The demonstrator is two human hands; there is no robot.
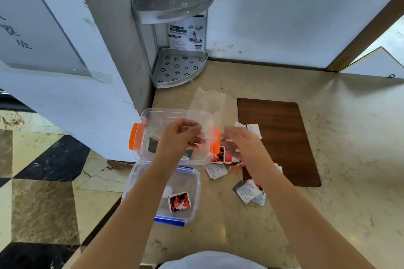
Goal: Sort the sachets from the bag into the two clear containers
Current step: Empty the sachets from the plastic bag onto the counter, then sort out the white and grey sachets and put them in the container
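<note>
My left hand [179, 137] pinches the lower edge of a clear plastic bag [207, 105], which stands up over the orange-clipped clear container [150, 116]. A dark sachet [152, 144] lies inside that container. My right hand [242, 140] hovers blurred beside the bag with fingers spread, over red sachets [220, 156] on the counter; nothing shows in it. The blue-clipped clear container [194, 203] nearer me holds one red sachet [179, 201]. White sachets [216, 170] and a small pile [250, 192] lie loose to the right.
A metal two-tier corner rack [175, 28] stands at the back against the wall. A brown wooden mat [277, 137] lies at the right of the marble counter [349, 159]. The counter's left edge drops to a tiled floor [43, 181].
</note>
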